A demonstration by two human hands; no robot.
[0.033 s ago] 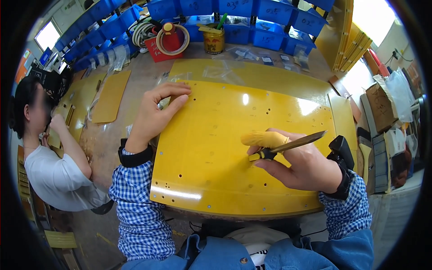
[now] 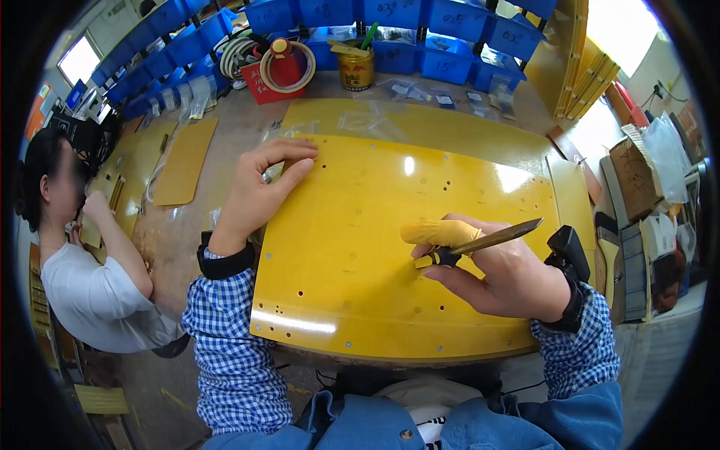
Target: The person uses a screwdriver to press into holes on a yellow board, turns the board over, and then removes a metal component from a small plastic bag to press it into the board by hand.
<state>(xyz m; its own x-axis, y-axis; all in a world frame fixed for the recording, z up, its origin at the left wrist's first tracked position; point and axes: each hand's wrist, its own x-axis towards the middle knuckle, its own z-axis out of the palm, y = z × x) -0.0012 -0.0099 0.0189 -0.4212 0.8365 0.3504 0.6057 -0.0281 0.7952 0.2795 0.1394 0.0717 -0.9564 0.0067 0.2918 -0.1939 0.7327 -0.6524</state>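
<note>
A large glossy yellow panel (image 2: 360,300) with small holes and fasteners lies flat in front of me. My left hand (image 2: 259,187) rests at its far left corner, fingers loosely bent, thumb and forefinger apart, holding nothing. Over the panel's right half, my right hand (image 2: 502,266) is closed round a slim tool (image 2: 499,238). The tool has a brown, flat, pointed end aimed to the right and a black-and-yellow end between my fingertips; its exact kind is unclear. A yellow finger cot (image 2: 435,232) covers one finger of that hand.
Blue bins (image 2: 450,56) line the back. Before them stand a tape roll (image 2: 306,69) and a gold can (image 2: 355,70) of tools. A brush (image 2: 607,251) and a cardboard box (image 2: 634,176) are at right. A co-worker in a white shirt (image 2: 97,292) sits at left.
</note>
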